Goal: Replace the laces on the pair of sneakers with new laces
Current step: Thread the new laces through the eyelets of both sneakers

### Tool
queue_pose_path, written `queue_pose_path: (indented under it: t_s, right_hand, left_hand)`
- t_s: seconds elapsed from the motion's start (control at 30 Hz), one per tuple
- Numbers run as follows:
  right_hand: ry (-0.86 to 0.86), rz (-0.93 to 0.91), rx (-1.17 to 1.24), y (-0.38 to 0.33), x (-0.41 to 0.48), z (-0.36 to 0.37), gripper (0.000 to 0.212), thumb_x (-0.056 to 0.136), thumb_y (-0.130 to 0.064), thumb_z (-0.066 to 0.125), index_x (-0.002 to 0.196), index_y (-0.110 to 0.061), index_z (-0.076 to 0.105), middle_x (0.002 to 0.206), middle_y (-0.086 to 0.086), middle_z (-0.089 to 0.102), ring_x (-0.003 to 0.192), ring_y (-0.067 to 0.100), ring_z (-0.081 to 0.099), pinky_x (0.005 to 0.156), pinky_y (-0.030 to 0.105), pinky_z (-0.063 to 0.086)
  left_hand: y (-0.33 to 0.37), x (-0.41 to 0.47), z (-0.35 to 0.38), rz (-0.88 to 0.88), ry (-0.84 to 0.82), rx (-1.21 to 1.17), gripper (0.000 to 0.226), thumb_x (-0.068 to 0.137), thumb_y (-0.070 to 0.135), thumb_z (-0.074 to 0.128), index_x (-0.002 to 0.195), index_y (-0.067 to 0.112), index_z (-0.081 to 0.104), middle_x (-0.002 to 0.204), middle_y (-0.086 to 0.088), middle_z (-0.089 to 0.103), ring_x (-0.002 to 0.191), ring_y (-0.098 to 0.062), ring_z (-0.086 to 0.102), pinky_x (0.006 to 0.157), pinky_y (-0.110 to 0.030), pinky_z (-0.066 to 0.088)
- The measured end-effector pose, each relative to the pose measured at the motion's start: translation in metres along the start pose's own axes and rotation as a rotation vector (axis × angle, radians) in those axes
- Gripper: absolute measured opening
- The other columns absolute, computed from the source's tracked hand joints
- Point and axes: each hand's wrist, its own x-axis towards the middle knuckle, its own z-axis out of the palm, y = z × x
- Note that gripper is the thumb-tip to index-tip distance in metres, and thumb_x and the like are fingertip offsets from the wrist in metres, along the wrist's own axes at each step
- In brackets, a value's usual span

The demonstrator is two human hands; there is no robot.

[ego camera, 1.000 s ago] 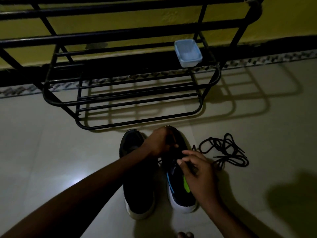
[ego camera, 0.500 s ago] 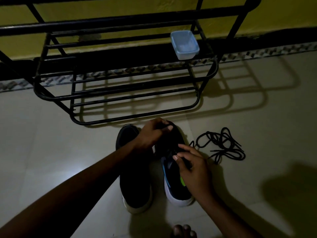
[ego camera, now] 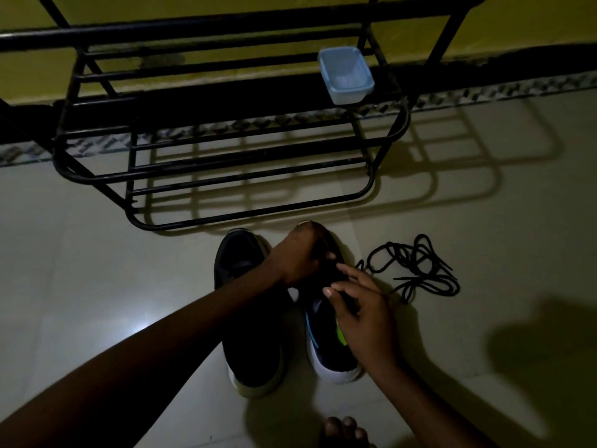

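The left hand [ego camera: 297, 253] is curled over the fore part of a black, white-soled sneaker [ego camera: 329, 360], though what it grips cannot be told in the gloom, while a dark strip [ego camera: 349, 303] at the throat is pinched by the right hand [ego camera: 365, 312]. A plainer second sneaker [ego camera: 252, 334] is set beside it on the glossy pale floor [ego camera: 97, 286], a tangled black lace [ego camera: 416, 270] is left near its other side with open tile beyond, and a tubular rack [ego camera: 193, 30] bearing a translucent tub [ego camera: 345, 76] is stood close ahead
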Motion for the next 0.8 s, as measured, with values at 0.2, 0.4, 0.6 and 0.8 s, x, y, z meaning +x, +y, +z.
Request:
queue_pose_path:
  t_s: [0.2, 0.4, 0.6, 0.8]
  right_hand:
    - [-0.01, -0.016, 0.041, 0.0, -0.001, 0.0, 0.02, 0.091, -0.036, 0.064, 0.094, -0.021, 0.077, 0.135, -0.022, 0.06, 0.121, 0.0, 0.059, 0.093, 0.041, 0.057]
    - [-0.051, -0.015, 0.072, -0.006, -0.002, -0.002, 0.011, 0.094, -0.016, 0.069, 0.097, -0.011, 0.078, 0.137, -0.014, 0.061, 0.121, -0.003, 0.059, 0.096, 0.033, 0.056]
    - [-0.057, 0.006, 0.05, -0.005, -0.002, -0.001, 0.01, 0.094, -0.017, 0.068, 0.098, -0.013, 0.077, 0.136, -0.014, 0.061, 0.122, -0.008, 0.056, 0.101, 0.028, 0.052]
    - [-0.089, 0.038, 0.053, 0.0, -0.001, 0.003, 0.011, 0.098, -0.014, 0.061, 0.096, -0.012, 0.071, 0.137, -0.018, 0.058, 0.128, -0.011, 0.048, 0.104, 0.021, 0.045]
  left_hand:
    - [0.003, -0.003, -0.01, -0.361, 0.05, -0.625, 0.012, 0.106, 0.012, 0.048, 0.103, 0.007, 0.059, 0.09, -0.004, 0.063, 0.08, -0.014, 0.059, 0.067, -0.019, 0.048]
    - [-0.003, -0.012, -0.016, -0.664, 0.222, -1.245, 0.027, 0.11, 0.019, 0.038, 0.089, 0.014, 0.054, 0.084, -0.005, 0.058, 0.071, -0.015, 0.054, 0.063, -0.029, 0.042]
    - [0.006, -0.029, -0.023, -0.389, 0.313, -0.333, 0.03, 0.092, 0.028, 0.072, 0.107, 0.012, 0.051, 0.091, 0.007, 0.059, 0.078, -0.003, 0.056, 0.062, -0.019, 0.045]
    - [0.013, -0.047, -0.034, -0.279, -0.245, 0.056, 0.025, 0.081, 0.038, 0.075, 0.097, 0.019, 0.074, 0.093, -0.001, 0.075, 0.083, -0.014, 0.072, 0.076, -0.039, 0.061]
